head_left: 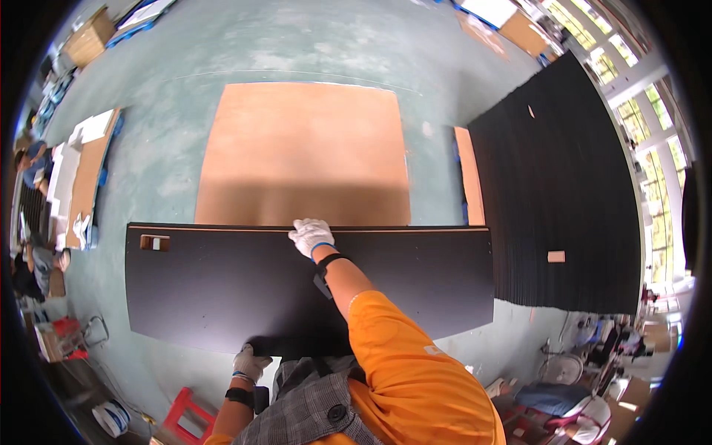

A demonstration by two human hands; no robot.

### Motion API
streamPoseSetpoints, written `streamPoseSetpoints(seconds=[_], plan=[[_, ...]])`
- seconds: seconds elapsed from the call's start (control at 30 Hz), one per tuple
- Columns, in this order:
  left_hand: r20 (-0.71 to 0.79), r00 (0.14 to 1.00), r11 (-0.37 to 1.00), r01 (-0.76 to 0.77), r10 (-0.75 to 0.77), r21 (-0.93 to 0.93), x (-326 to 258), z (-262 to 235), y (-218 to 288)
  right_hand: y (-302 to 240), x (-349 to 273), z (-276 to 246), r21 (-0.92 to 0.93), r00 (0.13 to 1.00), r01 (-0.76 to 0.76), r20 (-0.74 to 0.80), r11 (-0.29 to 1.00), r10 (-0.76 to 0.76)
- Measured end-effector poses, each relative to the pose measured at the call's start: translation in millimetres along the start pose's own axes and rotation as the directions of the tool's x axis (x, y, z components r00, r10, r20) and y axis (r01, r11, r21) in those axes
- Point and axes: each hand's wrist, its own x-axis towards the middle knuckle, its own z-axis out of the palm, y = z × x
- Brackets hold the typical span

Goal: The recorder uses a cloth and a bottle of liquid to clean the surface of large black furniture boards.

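A long black panel (222, 289) lies across in front of me, with a brown strip along its far edge and a small rectangular cutout (155, 242) near its far left corner. My right hand (311, 236), in a white glove, reaches over the panel and is closed on its far edge near the middle. At the near edge, left of my body, my left hand (251, 365), also gloved, is closed on the panel's rim; some of its fingers are hidden. Dark bands circle both wrists.
Beyond the panel a large brown board (304, 148) lies on the green floor (163, 163). To the right stands a big stack of black sheets (564, 200). A red stool (185, 415) is at the lower left. People sit at the far left (35, 167) and lower right (586, 419).
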Motion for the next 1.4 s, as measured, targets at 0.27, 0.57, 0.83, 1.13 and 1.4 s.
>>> streamPoseSetpoints(seconds=[0.27,0.57,0.83,1.13,1.4], plan=[[0.071,0.948,0.624,0.260,-0.311,-0.737,4,5,6,10,0,-10,0.158,0.999,-0.039,-0.001,0.987,0.040],[-0.031,0.998,0.768,-0.066,0.060,-0.637,49,8,-68,37,-12,16,0.162,0.982,0.080,-0.180,0.984,-0.050],[-0.216,0.971,0.931,-0.173,0.106,-0.323,61,41,-81,19,-8,19,0.003,0.998,0.007,-0.067,1.000,-0.007],[-0.065,0.941,0.833,-0.259,0.331,0.489,-21,42,-1,57,-9,48,-0.121,0.968,0.088,-0.224,0.989,-0.114],[0.087,0.983,0.966,-0.143,0.164,-0.215,-2,22,-34,78,-54,54,-0.140,0.977,0.066,-0.190,0.988,-0.092]])
